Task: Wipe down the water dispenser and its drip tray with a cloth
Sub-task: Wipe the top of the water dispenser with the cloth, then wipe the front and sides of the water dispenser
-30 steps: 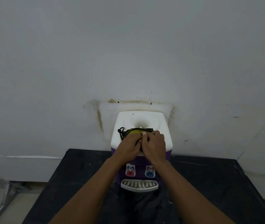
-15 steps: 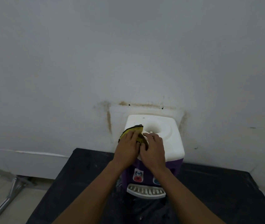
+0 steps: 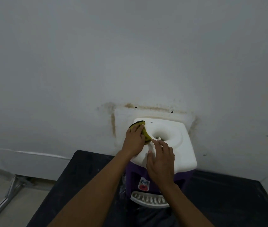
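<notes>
The cloth [image 3: 146, 136], yellow with a dark edge, lies on the white top of the water dispenser [image 3: 182, 153], at the top's far left corner. The left hand [image 3: 134, 140] is spread flat over it, fingers laid out and pressing it down rather than bunching it. Only a strip of the cloth shows past the fingers, so I cannot tell how it is folded. Its long axis runs from that far corner toward the round well [image 3: 164, 135] in the middle of the top.

The right hand [image 3: 161, 161] holds nothing. Its fingers are loosely bent, the tips just beside the near rim of the well, close to the cloth's near end but not on it. Whether they touch the top is hard to make out.

The unwiped ground lies to the right of the left hand and toward the person, so the stroke will likely sweep that way. The drip tray [image 3: 148, 199] sits lower, under both forearms, probably left for later.

The dispenser stands at the back edge of the black counter [image 3: 228, 202], against a stained wall [image 3: 112, 126]. The right wrist hides part of the purple front; only the red tap button [image 3: 143, 187] shows.
</notes>
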